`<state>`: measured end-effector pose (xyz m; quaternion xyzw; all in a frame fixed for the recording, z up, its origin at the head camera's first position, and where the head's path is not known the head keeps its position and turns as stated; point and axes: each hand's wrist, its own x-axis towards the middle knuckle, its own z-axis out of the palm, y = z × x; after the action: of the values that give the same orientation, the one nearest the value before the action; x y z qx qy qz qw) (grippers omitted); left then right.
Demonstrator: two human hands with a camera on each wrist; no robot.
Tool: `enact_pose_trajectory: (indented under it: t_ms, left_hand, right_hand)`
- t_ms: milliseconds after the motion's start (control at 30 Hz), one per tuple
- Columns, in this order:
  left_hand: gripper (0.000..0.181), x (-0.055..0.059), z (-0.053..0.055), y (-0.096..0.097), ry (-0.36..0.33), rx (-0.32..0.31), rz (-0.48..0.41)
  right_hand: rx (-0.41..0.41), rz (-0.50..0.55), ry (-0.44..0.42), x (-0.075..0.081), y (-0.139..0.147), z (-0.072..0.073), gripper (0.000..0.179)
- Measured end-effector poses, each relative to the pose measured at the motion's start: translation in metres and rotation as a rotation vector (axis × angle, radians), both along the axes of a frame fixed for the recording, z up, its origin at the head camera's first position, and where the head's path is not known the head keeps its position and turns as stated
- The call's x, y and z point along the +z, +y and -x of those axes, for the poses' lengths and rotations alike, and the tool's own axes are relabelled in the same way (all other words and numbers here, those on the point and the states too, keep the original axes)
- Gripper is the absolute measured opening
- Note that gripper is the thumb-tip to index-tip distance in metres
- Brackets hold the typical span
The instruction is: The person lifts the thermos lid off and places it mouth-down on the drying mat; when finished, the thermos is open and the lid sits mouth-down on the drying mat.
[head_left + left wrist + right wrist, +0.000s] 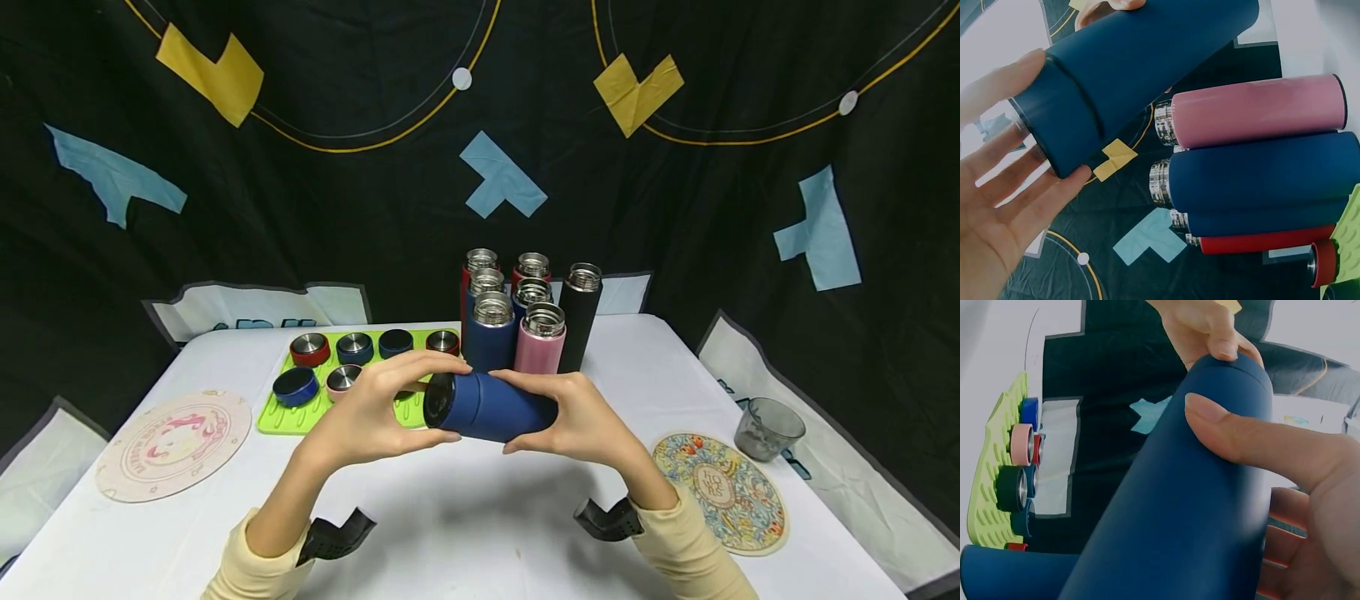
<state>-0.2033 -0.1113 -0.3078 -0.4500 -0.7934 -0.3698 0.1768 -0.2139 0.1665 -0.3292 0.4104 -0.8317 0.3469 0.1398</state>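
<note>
A dark blue thermos flask is held in the air above the white table, lying nearly sideways with its lid towards the left. My left hand grips the lid end, thumb on one side and fingers on the other. Around the flask's body curls my right hand; its thumb lies along the side in the right wrist view. A thin seam between lid and body shows in the left wrist view. Just behind stand several open flasks, among them a pink one, a blue one and a black one.
Behind my left hand, a green mat carries several loose lids, including a red one and a blue one. A pink round placemat lies left; a patterned placemat and a glass cup are right.
</note>
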Motion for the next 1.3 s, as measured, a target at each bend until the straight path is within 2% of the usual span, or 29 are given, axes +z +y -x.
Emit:
enact_pose_trajectory:
  t_ms: [200, 333, 433, 533, 700, 800, 900, 1067, 1200, 1300]
  left_hand:
    - [0.063, 0.0008, -0.0035, 0.0034, -0.071, 0.098, -0.045]
    - [0.064, 0.0008, -0.0048, 0.0044, -0.103, 0.133, -0.021]
    - [0.064, 0.0004, -0.0033, 0.0034, -0.093, 0.104, 0.004]
    - [0.064, 0.0, -0.0021, 0.0013, -0.07, 0.044, 0.039]
    - [0.064, 0.0001, -0.0017, -0.0012, -0.048, -0.008, 0.102]
    - [0.065, 0.0001, -0.001, -0.0014, -0.045, -0.031, 0.092]
    - [0.064, -0.0002, 0.0004, -0.001, -0.038, -0.048, 0.06]
    - [0.064, -0.0012, 0.0016, 0.0001, -0.04, -0.004, -0.001]
    - [0.064, -0.0017, 0.0005, 0.0018, -0.076, 0.067, -0.041]
    - [0.065, -0.0014, -0.0002, 0.0027, -0.095, 0.097, -0.044]
  right_hand:
    - [-0.056, -0.002, 0.161, 0.0, -0.0035, -0.0043, 0.079]
    - [-0.076, -0.007, 0.196, -0.0003, -0.0044, -0.0052, 0.079]
    - [-0.071, -0.01, 0.199, -0.0006, -0.0043, -0.0044, 0.079]
    - [-0.05, -0.019, 0.17, -0.0017, -0.0028, -0.0019, 0.079]
    - [-0.001, -0.025, 0.044, -0.0029, 0.0012, 0.0028, 0.079]
    - [0.016, -0.018, -0.008, -0.0023, 0.0029, 0.0042, 0.079]
    - [0.017, -0.006, -0.014, -0.0022, 0.0034, 0.0043, 0.079]
    - [-0.009, 0.018, 0.07, -0.0015, 0.0005, 0.0017, 0.079]
    - [-0.043, 0.01, 0.191, -0.0017, -0.0022, 0.0001, 0.079]
    - [-0.062, 0.001, 0.232, -0.0023, -0.0028, 0.0, 0.079]
